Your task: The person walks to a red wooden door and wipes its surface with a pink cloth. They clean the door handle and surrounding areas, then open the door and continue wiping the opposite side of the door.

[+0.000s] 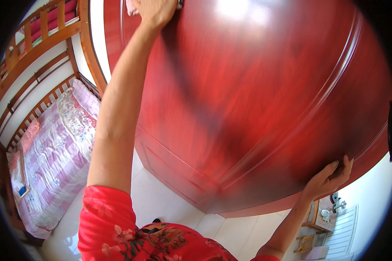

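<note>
A large glossy red wooden door panel (248, 81), seemingly a wardrobe's, fills the space before me. My left hand (156, 11) is raised to its upper left, partly cut off by the top of the view. Pink cloth (131, 7) shows beside that hand and appears to be held in it; the fingertips are hidden. Just right of the hand is a small metal piece (180, 4), too cropped to name surely. Low on the right, my right hand (330, 176) rests by the panel's edge, fingers bent and apart, with nothing seen in it.
On the left stands a wooden bunk bed (49, 36) with a purple-and-white checked bedspread (52, 156). Pale floor tiles (170, 195) lie below. At lower right are a wooden table (325, 217), a small wooden stool (303, 243) and a white radiator (343, 228).
</note>
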`<move>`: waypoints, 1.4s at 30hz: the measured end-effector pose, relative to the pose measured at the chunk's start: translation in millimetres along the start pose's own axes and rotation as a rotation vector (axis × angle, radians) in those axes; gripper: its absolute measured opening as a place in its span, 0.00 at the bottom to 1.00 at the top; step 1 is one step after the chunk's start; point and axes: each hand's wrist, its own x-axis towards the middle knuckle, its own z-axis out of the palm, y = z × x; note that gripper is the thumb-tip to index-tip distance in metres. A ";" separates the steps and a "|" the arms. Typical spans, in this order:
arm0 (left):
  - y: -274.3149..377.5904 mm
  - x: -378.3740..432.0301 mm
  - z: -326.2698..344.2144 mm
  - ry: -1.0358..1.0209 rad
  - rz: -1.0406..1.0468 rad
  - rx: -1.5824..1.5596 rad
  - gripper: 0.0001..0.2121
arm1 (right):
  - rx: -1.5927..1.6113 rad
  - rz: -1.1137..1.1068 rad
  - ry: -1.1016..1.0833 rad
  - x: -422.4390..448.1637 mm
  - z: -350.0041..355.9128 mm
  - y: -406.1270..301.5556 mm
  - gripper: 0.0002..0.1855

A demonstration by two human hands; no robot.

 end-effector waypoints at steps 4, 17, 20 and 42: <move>-9.9 -108.9 -14.5 -0.006 0.077 -0.099 0.24 | -0.043 -0.018 -0.003 0.8 3.8 -3.2 0.17; 46.4 -501.7 -81.3 -0.728 -0.781 -0.401 0.21 | 0.020 0.006 0.026 3.9 5.7 -5.7 0.13; 95.9 -506.9 -95.7 -0.574 -0.824 -0.484 0.20 | 0.043 -0.023 0.023 7.8 5.8 -10.8 0.13; 196.7 -225.1 -102.0 -0.344 0.519 -0.514 0.21 | 0.228 0.026 0.004 8.5 -1.0 -16.6 0.14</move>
